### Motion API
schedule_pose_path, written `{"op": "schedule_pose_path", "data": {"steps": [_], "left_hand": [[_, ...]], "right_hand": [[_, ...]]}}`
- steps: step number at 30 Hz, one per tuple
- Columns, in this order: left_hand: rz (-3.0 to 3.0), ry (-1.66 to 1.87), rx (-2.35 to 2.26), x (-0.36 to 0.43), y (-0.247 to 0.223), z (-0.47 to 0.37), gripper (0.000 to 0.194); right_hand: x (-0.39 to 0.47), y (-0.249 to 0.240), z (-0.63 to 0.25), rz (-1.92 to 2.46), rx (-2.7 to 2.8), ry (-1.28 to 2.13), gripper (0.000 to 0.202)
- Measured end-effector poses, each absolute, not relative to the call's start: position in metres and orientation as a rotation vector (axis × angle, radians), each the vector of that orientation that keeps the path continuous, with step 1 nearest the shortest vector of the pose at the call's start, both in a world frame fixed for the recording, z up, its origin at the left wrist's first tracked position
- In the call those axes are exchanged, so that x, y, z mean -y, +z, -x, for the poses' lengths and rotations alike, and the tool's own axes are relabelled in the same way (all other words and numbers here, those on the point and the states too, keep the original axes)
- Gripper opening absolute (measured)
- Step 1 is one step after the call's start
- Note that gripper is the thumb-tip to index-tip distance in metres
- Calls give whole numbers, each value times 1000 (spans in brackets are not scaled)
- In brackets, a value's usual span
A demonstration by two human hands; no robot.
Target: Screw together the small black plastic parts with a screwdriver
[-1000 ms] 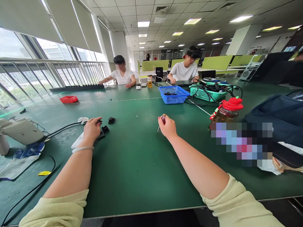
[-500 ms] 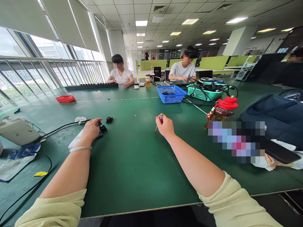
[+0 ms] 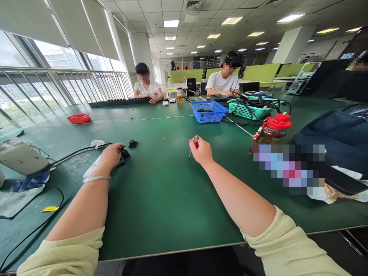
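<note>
My left hand point(image 3: 110, 158) is at the left of the table, its fingers bent and closed over a small black part point(image 3: 124, 153). Beneath that hand a white flat object point(image 3: 92, 167) with a dark end sticks out, mostly hidden. Another small black part point(image 3: 132, 143) lies just beyond my fingers, apart from them. Over the middle of the table, my right hand point(image 3: 202, 151) is closed round the handle of a screwdriver point(image 3: 196, 141). Its thin shaft points down toward the green tabletop point(image 3: 161, 191), and I cannot tell whether the tip touches.
A red tray point(image 3: 79, 119) stands at far left, a blue basket point(image 3: 209, 113) and a green basket point(image 3: 248, 110) of black cables at the back. To the right are a red-lidded bottle point(image 3: 271, 130) and a dark bag point(image 3: 333, 140). A white container point(image 3: 23, 157) stands left. Two people sit opposite.
My view has tipped and shifted slightly. Both hands stay nearly in place, with the screwdriver still in the right one. Across the table, the left person's arm has moved along the black strip.
</note>
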State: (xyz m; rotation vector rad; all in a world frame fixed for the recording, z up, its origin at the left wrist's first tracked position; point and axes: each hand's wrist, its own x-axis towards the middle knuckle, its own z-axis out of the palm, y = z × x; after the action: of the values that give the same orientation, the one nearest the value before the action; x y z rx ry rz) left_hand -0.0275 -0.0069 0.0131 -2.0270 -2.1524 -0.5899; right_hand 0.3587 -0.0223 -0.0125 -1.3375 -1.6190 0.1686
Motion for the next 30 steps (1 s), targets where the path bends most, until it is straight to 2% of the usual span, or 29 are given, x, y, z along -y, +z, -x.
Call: {"op": "schedule_pose_path", "data": {"steps": [12,24,30], "left_hand": [[2046,-475,2171,6,11,32,51],[2043,-280,2222,9,16,30,66],[2067,-292,2196,11,19,29,69]], "right_hand": [[21,-14,-359,1344,1592,203,27],[23,-13,-359,1314,1594,174,28],[21,-15,-359,1317,1594,174,29]]}}
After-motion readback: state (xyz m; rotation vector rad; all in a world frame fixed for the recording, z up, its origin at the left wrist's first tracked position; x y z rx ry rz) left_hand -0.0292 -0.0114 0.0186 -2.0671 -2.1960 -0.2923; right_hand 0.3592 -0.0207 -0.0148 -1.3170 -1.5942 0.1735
